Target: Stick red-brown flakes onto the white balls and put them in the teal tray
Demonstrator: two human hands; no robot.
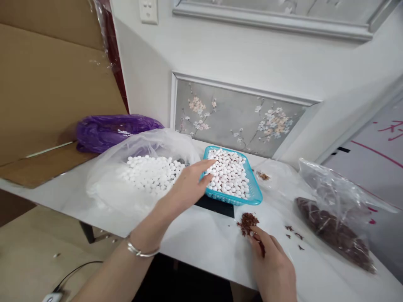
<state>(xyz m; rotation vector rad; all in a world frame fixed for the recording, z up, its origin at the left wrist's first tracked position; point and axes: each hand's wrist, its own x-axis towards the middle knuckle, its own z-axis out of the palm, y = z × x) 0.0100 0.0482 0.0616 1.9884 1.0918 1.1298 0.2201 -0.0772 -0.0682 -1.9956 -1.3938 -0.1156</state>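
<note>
White beads (228,172) in the blue basket (256,197): your left hand (189,186) reaches in loose-fingered and empty, your right hand (272,264) rests on the red-brown bits (248,221), its hold unclear, so next likely calls for a fine pinch.

The left hand (189,184) covered a corner of the blue tray (255,197); the right hand (273,264) ran off the bottom edge, its grip unclear.

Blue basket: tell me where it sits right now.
In the head view the blue basket sits centre on the white table, near the wall, just right of the clear bag of white beads; the left hand reaches into its left edge.
</note>
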